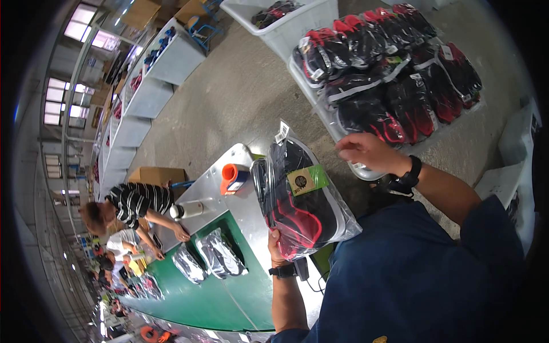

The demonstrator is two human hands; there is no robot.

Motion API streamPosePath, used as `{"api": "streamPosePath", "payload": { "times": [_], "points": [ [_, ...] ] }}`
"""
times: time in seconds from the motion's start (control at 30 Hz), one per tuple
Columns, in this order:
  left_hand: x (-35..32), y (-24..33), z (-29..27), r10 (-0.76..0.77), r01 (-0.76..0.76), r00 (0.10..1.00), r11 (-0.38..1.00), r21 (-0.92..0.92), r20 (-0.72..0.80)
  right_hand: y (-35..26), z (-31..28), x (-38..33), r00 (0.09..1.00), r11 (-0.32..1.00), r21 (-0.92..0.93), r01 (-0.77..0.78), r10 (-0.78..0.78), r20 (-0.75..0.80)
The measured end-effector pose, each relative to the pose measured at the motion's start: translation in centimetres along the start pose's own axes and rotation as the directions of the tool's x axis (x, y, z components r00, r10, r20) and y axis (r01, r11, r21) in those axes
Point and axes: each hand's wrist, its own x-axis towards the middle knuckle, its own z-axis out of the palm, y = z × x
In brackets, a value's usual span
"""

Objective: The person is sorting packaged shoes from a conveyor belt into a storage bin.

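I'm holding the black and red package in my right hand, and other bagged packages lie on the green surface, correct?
Not quite: the head view shows your left hand holding the black and red package. Other bagged packages do lie on the green surface.

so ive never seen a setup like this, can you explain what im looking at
There is no machine here, just a person's two bare hands. The single picture comes from a wide fisheye camera worn on their head, looking down, so straight edges bend. The left hand holds a clear bag of black-and-red shoe-like items with a green-and-tan label. The right hand looks empty, near a pile of similar bagged items. On the green surface lie grey-and-white bagged items. Another person stands farther along.
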Motion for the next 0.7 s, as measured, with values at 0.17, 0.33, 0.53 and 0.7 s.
{"api": "streamPosePath", "payload": {
  "times": [0.17, 0.33, 0.53, 0.7],
  "points": [
    [1.7, -1.9, 6.4, -0.093, 0.096, 0.994, 0.994, 0.044, -0.056, -4.5, -1.3, -2.6, 0.833, 0.649, -0.568, 0.506, -0.539, 0.127],
    [3.2, -3.6, 12.5, -0.166, 0.173, 0.983, 0.981, 0.082, -0.081, -2.8, -5.8, -3.4, 0.869, 0.59, -0.645, 0.486, -0.404, 0.285],
    [3.6, -5.0, 16.3, -0.327, 0.346, 0.931, 0.932, 0.108, -0.164, -1.4, -8.2, -4.8, 0.899, 0.511, -0.74, 0.437, -0.233, 0.37],
    [3.5, -5.2, 18.7, -0.344, 0.362, 0.924, 0.927, 0.095, -0.168, -0.4, -8.8, -5.5, 0.941, 0.631, -0.7, 0.336, -0.248, 0.228]
  ]
}}
